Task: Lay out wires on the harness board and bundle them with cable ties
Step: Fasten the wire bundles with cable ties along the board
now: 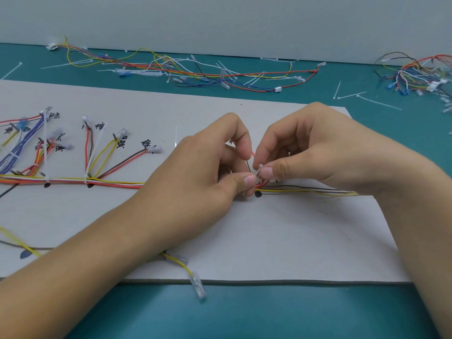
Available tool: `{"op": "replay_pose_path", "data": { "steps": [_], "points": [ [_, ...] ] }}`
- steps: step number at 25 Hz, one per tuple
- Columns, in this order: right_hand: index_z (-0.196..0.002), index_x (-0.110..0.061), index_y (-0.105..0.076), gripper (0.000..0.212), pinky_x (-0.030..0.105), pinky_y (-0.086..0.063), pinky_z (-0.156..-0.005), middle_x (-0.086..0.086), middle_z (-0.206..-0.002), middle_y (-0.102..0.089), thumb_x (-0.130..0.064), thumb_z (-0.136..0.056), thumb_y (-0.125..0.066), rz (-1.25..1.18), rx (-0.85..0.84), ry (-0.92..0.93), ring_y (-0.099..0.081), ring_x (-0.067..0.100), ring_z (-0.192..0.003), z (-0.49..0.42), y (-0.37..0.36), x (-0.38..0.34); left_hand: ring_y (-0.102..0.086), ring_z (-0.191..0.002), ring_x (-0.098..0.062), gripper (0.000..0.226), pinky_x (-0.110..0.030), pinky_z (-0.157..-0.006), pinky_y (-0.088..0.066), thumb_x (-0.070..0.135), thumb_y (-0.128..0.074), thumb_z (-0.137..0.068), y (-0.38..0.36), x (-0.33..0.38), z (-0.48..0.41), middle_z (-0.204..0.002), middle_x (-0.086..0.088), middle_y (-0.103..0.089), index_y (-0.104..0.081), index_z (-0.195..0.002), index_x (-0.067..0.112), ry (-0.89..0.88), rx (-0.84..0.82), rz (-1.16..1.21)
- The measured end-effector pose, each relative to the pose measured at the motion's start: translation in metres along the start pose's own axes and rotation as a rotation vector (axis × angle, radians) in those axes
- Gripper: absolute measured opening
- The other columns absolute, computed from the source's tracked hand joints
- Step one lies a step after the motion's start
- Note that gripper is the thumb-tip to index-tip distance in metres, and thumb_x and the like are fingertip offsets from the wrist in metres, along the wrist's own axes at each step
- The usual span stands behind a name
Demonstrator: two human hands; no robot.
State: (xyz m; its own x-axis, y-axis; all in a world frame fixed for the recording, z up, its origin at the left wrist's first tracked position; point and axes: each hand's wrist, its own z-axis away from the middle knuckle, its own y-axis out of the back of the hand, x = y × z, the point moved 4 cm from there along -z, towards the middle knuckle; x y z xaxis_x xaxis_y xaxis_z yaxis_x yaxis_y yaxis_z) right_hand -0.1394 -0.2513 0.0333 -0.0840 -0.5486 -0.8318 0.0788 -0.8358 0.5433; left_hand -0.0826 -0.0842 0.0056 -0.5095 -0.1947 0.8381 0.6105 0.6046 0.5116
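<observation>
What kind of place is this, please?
Probably a wire-harness assembly bench: a labelled harness board, coloured wires tied along it, and loose cable ties and spare harnesses on the teal mat.

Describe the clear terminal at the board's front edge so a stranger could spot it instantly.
Find the grey harness board and follow its near edge. Right of the left forearm, a yellow wire crosses that edge. Its clear terminal sleeve alone overhangs onto the teal mat there.

The single head-worn camera looked forward and down from close above the harness board point(269, 241), taking in the teal tabletop point(244, 314) as far as the back wall point(220, 20).
</observation>
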Motion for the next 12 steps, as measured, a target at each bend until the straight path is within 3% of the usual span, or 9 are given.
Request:
{"op": "replay_pose_path", "data": {
  "steps": [6,9,12],
  "points": [
    [-0.088,-0.008,-0.078,0.009,0.04,-0.059,-0.075,0.012,-0.079,-0.077,-0.001,-0.082,-0.081,0.003,-0.027,0.014,-0.073,0.027,-0.074,-0.0001,-0.0005,0.0011,-0.067,-0.06,-0.005,0.037,-0.007,-0.053,-0.039,0.009,-0.071,-0.093,-0.0005,0.0004,-0.0006,-0.075,0.009,-0.077,-0.041,-0.091,0.032,-0.01,-0.012,-0.004],
    [-0.087,-0.009,-0.078,0.01,0.051,-0.059,-0.078,0.015,-0.08,-0.077,-0.001,-0.083,-0.081,0.0,-0.031,0.021,-0.072,0.041,-0.08,0.0003,-0.0001,0.0005,-0.065,-0.057,-0.006,0.037,-0.012,-0.052,-0.04,0.011,-0.071,-0.093,-0.0006,0.0006,-0.001,-0.076,0.01,-0.077,-0.041,-0.091,0.033,-0.014,-0.012,-0.015],
    [-0.087,-0.008,-0.078,0.01,0.056,-0.057,-0.079,0.016,-0.08,-0.076,0.0,-0.083,-0.081,-0.008,-0.033,0.023,-0.07,0.044,-0.081,0.0006,-0.0003,0.0008,-0.065,-0.058,-0.008,0.035,-0.014,-0.052,-0.041,0.014,-0.07,-0.092,-0.0004,0.0008,-0.0007,-0.076,0.01,-0.077,-0.041,-0.092,0.032,-0.014,-0.012,-0.018]
  ]
}}
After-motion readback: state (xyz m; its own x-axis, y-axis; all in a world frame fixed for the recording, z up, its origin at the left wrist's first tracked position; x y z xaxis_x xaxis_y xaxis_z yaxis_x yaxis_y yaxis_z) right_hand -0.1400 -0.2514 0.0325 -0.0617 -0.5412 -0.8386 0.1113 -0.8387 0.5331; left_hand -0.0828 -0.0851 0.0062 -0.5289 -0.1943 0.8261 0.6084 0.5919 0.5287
